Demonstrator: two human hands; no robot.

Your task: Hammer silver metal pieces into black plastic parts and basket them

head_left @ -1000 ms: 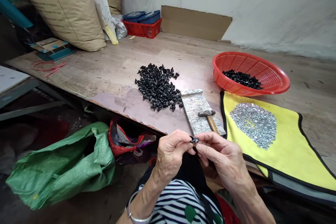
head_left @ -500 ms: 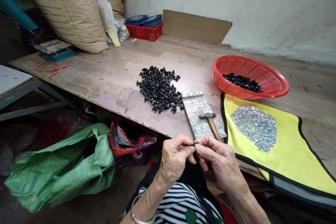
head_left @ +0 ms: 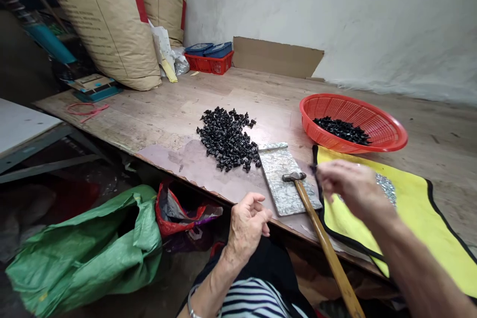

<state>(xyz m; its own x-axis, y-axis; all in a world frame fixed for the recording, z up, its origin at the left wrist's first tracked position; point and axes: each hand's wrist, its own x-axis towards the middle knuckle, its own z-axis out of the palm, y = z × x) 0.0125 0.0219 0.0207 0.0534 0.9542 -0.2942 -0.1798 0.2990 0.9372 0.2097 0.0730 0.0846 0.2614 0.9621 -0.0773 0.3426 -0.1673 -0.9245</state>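
Head view: the hands had parted from their earlier shared pinch. Left hand (head_left: 246,228) held nothing, fingers loosely curled. Right hand (head_left: 354,186), blurred above the yellow mat (head_left: 413,208), had fingers half-closed, a small black part (head_left: 314,169) at their tips, grip unclear.

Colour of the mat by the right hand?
The mat is yellow with a black border, best seen in the head view.

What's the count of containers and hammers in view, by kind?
Red mesh basket: 1
Red plastic crate: 1
Blue plastic boxes: 2
Hammer: 1
Total: 5
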